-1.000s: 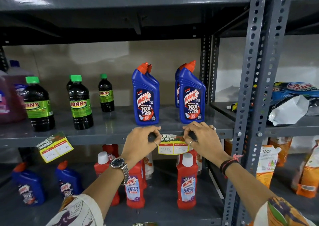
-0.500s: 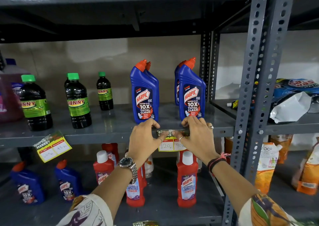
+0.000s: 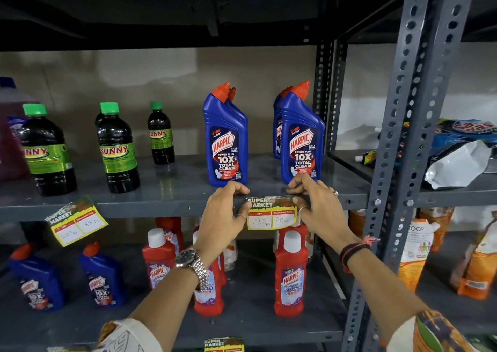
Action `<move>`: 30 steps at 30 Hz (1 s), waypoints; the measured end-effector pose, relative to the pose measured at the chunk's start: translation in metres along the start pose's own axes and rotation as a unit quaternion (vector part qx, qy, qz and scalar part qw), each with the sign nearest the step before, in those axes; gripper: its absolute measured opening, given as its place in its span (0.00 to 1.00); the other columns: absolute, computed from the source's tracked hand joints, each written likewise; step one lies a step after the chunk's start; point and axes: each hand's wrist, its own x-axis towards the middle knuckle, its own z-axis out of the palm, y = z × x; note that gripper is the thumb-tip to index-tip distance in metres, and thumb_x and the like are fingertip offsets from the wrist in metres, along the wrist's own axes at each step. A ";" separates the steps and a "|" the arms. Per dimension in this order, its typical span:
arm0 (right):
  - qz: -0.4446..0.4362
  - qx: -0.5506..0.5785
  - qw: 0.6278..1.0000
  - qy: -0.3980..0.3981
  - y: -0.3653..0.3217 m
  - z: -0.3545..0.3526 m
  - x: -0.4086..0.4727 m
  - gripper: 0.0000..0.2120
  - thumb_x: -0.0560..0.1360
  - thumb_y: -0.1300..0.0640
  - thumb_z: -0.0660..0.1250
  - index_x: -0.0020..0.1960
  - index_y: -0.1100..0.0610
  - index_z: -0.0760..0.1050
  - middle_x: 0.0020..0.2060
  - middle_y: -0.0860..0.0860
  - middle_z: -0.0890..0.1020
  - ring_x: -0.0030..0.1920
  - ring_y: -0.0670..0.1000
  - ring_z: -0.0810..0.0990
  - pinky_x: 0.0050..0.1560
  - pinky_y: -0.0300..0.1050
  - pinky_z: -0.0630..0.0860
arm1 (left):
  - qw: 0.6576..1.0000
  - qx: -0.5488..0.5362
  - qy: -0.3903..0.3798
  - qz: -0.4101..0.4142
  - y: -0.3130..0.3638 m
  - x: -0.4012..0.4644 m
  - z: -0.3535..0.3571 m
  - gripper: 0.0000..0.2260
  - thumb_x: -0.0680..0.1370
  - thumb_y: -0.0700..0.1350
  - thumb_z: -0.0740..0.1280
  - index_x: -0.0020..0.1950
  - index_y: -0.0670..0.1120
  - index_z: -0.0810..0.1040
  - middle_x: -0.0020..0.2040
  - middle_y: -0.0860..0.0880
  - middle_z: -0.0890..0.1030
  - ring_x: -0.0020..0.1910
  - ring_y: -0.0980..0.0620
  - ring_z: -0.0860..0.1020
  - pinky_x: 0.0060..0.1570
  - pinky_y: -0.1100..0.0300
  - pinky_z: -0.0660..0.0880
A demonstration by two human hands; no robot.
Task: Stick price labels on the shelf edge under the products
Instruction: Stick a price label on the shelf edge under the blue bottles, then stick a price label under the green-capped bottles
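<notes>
A yellow and green price label (image 3: 271, 214) reading 120 and 90 lies against the grey shelf edge (image 3: 161, 209), below and between two blue Harpic bottles (image 3: 226, 139) (image 3: 301, 139). My left hand (image 3: 221, 214) pinches the label's left end, thumb on the shelf top. My right hand (image 3: 317, 206) grips the label's right end, fingers over its top right corner. Another label (image 3: 76, 221) hangs tilted on the same edge under the dark Sunny bottles (image 3: 117, 150).
Red Harpic bottles (image 3: 290, 271) and small blue ones (image 3: 102, 281) stand on the shelf below. A perforated grey upright (image 3: 398, 163) rises just right of my right hand. Bags (image 3: 457, 158) lie on the neighbouring shelf. A third label (image 3: 224, 344) sits on the lowest edge.
Both hands have lifted the label from below the shelf edge up onto it; its green top strip now lies against the edge.
</notes>
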 end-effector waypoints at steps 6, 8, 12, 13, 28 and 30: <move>0.017 0.017 0.999 -0.021 -0.001 -0.006 -0.001 0.18 0.69 0.72 0.62 0.52 0.52 0.71 0.49 0.47 0.83 0.53 0.48 0.78 0.50 0.47 0.77 | 0.998 0.008 -0.048 0.025 -0.006 -0.005 -0.018 0.12 0.78 0.44 0.64 0.60 0.52 0.70 0.60 0.53 0.77 0.59 0.58 0.74 0.50 0.67 0.71; 0.024 0.007 0.999 -0.024 -0.008 -0.008 -0.004 0.18 0.70 0.72 0.60 0.54 0.52 0.71 0.51 0.48 0.82 0.54 0.49 0.77 0.52 0.50 0.78 | 0.998 0.031 -0.029 0.035 -0.015 -0.011 -0.035 0.12 0.78 0.46 0.63 0.61 0.51 0.71 0.60 0.52 0.78 0.59 0.57 0.74 0.56 0.62 0.70; 0.040 0.011 0.999 0.008 -0.032 -0.002 -0.009 0.12 0.76 0.64 0.61 0.57 0.53 0.70 0.55 0.50 0.79 0.57 0.50 0.75 0.52 0.49 0.77 | 0.986 0.160 0.009 0.056 -0.062 -0.025 -0.086 0.13 0.78 0.49 0.64 0.61 0.50 0.73 0.62 0.51 0.78 0.67 0.51 0.71 0.72 0.53 0.54; 0.039 0.012 0.999 0.015 -0.041 0.003 -0.008 0.11 0.76 0.62 0.61 0.58 0.52 0.70 0.55 0.50 0.79 0.57 0.50 0.75 0.51 0.49 0.77 | 0.981 0.186 0.011 0.061 -0.077 -0.028 -0.102 0.13 0.78 0.51 0.63 0.62 0.50 0.72 0.63 0.51 0.78 0.68 0.51 0.70 0.73 0.53 0.51; 0.003 0.055 0.998 -0.017 -0.271 0.204 0.026 0.13 0.77 0.49 0.62 0.60 0.47 0.72 0.53 0.50 0.82 0.37 0.43 0.77 0.38 0.42 0.70 | 0.973 0.215 -0.033 0.083 -0.276 -0.052 -0.301 0.13 0.75 0.58 0.59 0.46 0.51 0.78 0.59 0.51 0.79 0.56 0.48 0.78 0.56 0.51 0.72; 0.010 0.056 0.998 -0.013 -0.294 0.221 0.032 0.14 0.76 0.49 0.64 0.61 0.48 0.73 0.56 0.50 0.82 0.48 0.47 0.80 0.45 0.45 0.75 | 0.967 0.228 -0.046 0.101 -0.279 -0.052 -0.303 0.14 0.75 0.58 0.61 0.43 0.51 0.80 0.60 0.52 0.80 0.54 0.47 0.79 0.54 0.51 0.73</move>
